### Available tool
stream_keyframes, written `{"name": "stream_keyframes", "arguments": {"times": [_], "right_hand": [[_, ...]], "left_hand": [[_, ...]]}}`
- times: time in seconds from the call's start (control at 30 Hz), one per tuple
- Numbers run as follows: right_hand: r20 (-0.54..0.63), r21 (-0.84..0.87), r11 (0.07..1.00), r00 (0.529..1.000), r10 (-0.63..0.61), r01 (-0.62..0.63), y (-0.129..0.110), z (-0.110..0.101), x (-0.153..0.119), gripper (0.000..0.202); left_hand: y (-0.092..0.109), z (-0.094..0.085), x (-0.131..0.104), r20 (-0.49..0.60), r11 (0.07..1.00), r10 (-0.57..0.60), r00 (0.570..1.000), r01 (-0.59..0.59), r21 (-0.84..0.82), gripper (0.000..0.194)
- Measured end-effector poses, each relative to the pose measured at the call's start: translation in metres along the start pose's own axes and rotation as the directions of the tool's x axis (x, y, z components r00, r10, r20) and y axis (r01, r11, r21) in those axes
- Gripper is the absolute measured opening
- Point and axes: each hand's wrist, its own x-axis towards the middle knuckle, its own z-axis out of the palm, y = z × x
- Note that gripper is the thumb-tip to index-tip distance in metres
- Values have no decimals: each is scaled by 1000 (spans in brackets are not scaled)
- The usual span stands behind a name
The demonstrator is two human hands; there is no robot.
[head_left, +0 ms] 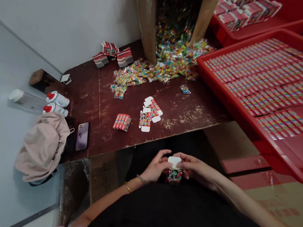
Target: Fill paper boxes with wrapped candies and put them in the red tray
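Observation:
A small printed carton with a white flap is held between both my hands, close to my body and below the table edge. My left hand pinches its left side near the flap. On the other side my right hand grips it, thumb by the flap. Whether anything is inside the carton cannot be seen. On the table ahead lie a couple of flat unfolded cartons with white flaps. To their left is a small row of closed red cartons.
Wrapped candies spill from a tipped cardboard box. At right, a red tray holds rows of cartons; another red tray holds carton stacks. A phone, pinkish cloth bag and bottles lie left. One candy packet sits apart.

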Motion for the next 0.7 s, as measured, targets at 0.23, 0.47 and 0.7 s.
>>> {"name": "stream_keyframes", "arguments": {"times": [0.23, 0.47, 0.7], "right_hand": [[154, -383, 898, 973, -171, 219, -19, 3, 5, 37], [92, -547, 814, 981, -172, 194, -13, 5, 10, 33], [421, -730, 401, 826, -374, 554, -14, -12, -6, 28]], "left_hand": [[-16, -1, 7, 311, 926, -192, 931, 277, -257, 41], [-21, -13, 3, 370, 903, -109, 923, 248, -351, 51], [-28, -17, 0, 277, 923, -108, 955, 200, -330, 53]]}}
